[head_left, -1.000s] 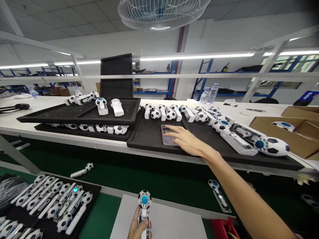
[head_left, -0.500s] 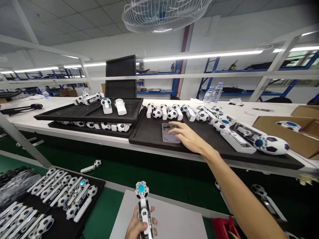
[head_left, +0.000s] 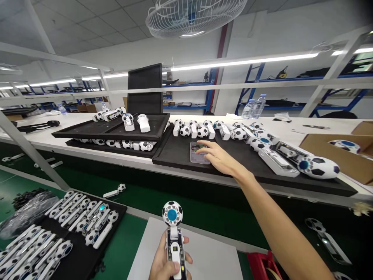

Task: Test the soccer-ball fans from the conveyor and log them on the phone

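Note:
My left hand (head_left: pixel 166 262) is low in the view, gripping the white handle of a football-patterned handheld device (head_left: pixel 174 237), whose round head has a blue centre and points upward. My right hand (head_left: pixel 217 157) reaches across to a smartphone (head_left: pixel 196 152) lying on a black foam tray (head_left: pixel 175 153). Its fingers are spread and rest on the phone's screen. Several similar football-patterned devices lie in a row along the tray's far side and in a heap at its right end.
A white workbench (head_left: pixel 291 126) carries a raised black tray (head_left: pixel 87 130) of devices, with another tray beneath it. A cardboard box (head_left: pixel 329 155) stands at the right. Lower left, a black tray (head_left: pixel 116 217) holds several devices on the green floor, and a white sheet (head_left: pixel 210 256) lies under my left hand.
The view has swung left, so the bench appears shifted right. My left hand has raised the device slightly and shows more of its body. My right hand stays on the phone.

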`<state>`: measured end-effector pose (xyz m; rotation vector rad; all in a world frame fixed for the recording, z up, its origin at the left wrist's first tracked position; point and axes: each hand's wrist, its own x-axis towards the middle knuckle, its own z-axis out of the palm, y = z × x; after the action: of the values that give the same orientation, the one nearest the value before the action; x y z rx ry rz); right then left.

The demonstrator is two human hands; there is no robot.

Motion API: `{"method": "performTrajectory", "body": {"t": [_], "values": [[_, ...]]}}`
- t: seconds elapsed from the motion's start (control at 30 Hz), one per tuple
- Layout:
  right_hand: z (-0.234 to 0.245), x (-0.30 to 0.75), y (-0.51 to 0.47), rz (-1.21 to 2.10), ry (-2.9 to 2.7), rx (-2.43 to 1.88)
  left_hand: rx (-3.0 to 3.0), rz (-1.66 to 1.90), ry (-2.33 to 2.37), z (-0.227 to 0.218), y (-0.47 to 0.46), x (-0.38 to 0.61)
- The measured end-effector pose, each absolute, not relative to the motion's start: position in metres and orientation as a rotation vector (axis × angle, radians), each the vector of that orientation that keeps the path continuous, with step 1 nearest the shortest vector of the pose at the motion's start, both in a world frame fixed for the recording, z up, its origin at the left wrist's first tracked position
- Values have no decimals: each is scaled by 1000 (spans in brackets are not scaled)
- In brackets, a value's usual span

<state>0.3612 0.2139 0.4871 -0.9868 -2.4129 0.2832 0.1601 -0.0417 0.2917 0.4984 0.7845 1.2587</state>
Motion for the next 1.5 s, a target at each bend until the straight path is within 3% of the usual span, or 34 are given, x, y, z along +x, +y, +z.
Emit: {"method": "performTrajectory", "body": {"t": [0.43,0.9,1.5], "values": [[489,362,213,350,-2352,-987,648,1197,698,340,-44,168],[484,362,220,366,-2307,-961,853,1431,613,418,-13,161],[484,361,218,336,-2365,-983,821,1375,564,413,-12,168]]}}
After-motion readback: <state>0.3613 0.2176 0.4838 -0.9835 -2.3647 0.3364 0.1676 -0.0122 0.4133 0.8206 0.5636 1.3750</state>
